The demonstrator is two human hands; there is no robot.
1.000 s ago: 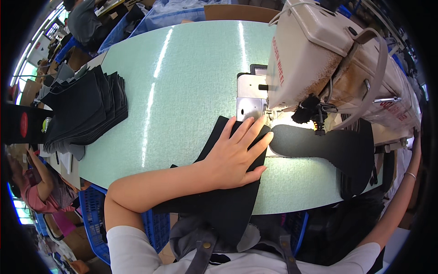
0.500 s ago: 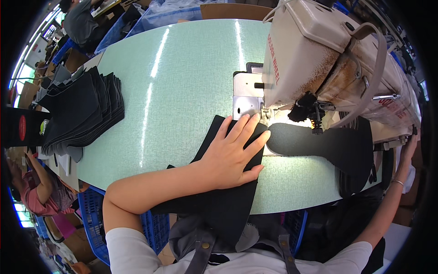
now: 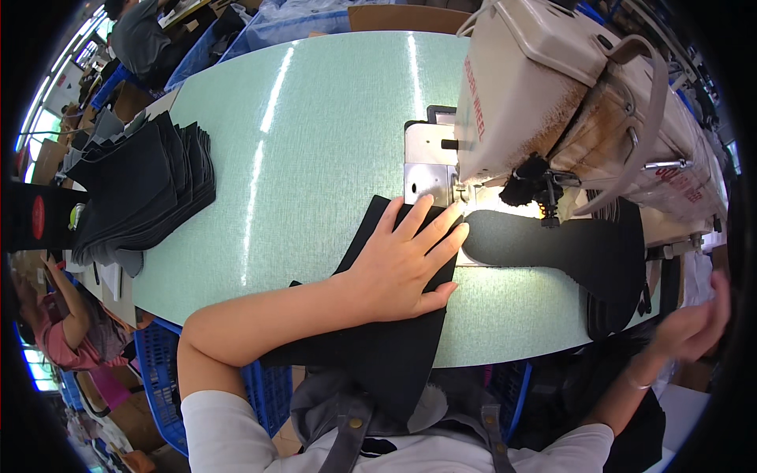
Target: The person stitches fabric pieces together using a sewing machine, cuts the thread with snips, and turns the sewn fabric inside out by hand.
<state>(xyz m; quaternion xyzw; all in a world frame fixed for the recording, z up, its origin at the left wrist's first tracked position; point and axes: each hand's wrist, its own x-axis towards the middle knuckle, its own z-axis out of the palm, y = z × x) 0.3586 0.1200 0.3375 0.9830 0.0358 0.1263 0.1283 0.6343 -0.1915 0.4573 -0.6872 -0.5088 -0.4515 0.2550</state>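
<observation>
My left hand [image 3: 406, 264] lies flat on a black fabric piece [image 3: 378, 355], fingers spread, with the fingertips close to the needle area of a cream sewing machine [image 3: 536, 87]. That fabric hangs over the table's near edge toward my lap. Another black cut piece [image 3: 536, 240], rounded at its left end, lies to the right under the machine's lamp light and reaches a stack of dark pieces at the right. Off the table's right end, my right hand [image 3: 694, 319] is in the air, smeared by motion, and nothing shows in it.
A thick stack of black cut pieces [image 3: 150, 193] lies at the left of the pale green table [image 3: 339, 134]. Below the table edge stands a blue basket [image 3: 162, 386]. Blue bins [image 3: 292, 31] line the far side. Two other people sit at the left.
My right hand has come away from the machine's right end and moved down toward me. My left hand stays on the fabric, its fingers shifted slightly.
</observation>
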